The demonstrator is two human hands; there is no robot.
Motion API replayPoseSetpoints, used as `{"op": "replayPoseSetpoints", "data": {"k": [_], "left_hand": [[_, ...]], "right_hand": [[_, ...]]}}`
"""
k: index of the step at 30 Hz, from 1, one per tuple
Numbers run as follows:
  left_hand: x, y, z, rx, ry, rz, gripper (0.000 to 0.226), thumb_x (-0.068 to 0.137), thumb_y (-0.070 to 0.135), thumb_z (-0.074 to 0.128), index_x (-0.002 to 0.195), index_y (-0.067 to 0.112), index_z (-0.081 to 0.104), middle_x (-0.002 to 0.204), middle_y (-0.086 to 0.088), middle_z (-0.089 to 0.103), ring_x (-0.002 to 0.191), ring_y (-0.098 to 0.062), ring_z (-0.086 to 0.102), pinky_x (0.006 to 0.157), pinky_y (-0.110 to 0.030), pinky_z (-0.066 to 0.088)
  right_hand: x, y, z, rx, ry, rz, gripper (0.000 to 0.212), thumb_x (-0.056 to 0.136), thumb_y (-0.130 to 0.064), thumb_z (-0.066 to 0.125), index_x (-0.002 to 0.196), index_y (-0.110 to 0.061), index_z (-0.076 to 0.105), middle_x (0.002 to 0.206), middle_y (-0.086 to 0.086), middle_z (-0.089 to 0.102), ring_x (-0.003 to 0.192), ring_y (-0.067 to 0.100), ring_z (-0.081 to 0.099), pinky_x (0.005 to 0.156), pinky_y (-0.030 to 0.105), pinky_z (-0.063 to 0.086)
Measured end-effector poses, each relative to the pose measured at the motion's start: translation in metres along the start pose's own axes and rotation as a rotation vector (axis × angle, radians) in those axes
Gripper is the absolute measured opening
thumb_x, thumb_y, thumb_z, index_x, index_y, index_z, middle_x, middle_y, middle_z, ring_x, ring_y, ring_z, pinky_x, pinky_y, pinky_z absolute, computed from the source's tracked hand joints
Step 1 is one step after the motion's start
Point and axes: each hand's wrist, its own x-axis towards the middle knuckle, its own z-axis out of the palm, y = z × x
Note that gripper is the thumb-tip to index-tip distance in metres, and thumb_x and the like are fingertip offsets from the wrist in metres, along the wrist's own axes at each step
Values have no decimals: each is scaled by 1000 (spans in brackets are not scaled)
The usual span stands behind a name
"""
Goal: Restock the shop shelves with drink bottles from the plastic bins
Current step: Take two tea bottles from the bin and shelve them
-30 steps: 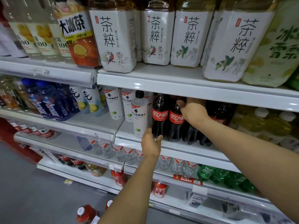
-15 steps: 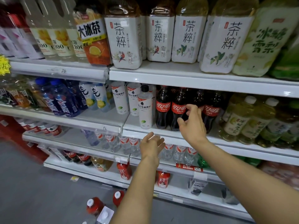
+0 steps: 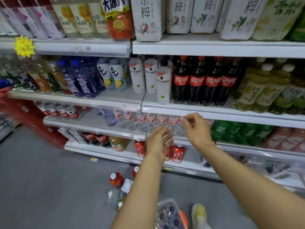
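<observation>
Dark cola bottles (image 3: pixel 204 83) stand on the middle shelf (image 3: pixel 231 115). Below it, the left hand (image 3: pixel 158 142) has straight, empty fingers. The right hand (image 3: pixel 196 129) has loosely curled fingers and holds nothing. A plastic bin (image 3: pixel 175 204) sits on the floor.

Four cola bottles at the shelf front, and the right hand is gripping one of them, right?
No. In the head view the right hand holds nothing, below the edge of that shelf. The four cola bottles do stand at the shelf front.

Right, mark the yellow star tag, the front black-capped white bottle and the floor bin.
yellow star tag (image 3: pixel 24 46): head view, star's centre.
black-capped white bottle (image 3: pixel 163 83): head view, its label.
floor bin (image 3: pixel 167 201): head view, far rim.
</observation>
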Motion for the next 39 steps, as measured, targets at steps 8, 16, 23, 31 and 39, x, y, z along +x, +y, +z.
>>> {"op": "replayPoseSetpoints", "data": {"k": [8,16,23,31,39], "left_hand": [[0,-9,-54,64,52,-26,23,97,14,61,120,8,62,94,-8,73,88,-23,70,85,-37,59],[0,-55,-114,47,189,-143,12,98,14,57,110,12,61,86,-4,70,79,-20,66,77,-33,56],[-6,-113,-161,30,298,-220,20,98,14,58,117,10,60,95,-8,71,83,-20,67,82,-35,57],[-23,-170,-196,10,361,-253,27,99,20,59,122,8,61,101,-8,71,87,-20,68,77,-33,58],[-28,-252,-252,4,463,-280,11,98,16,58,106,10,64,92,-8,71,86,-25,68,82,-37,58]], "right_hand": [[-44,8,34,75,-132,99,14,96,-13,58,107,-8,64,97,0,62,91,15,58,86,25,47],[-96,60,85,133,-485,317,18,94,-7,59,80,-18,59,78,4,60,69,18,57,60,25,51],[-138,104,113,107,-625,412,25,94,-6,60,74,-21,58,65,-3,58,63,15,55,59,23,42],[-171,148,132,124,-732,433,19,96,-6,58,80,-15,58,75,3,60,64,16,56,51,18,44],[-208,233,159,101,-720,452,22,93,-2,61,73,-12,58,67,5,57,56,15,51,43,13,41]]}}
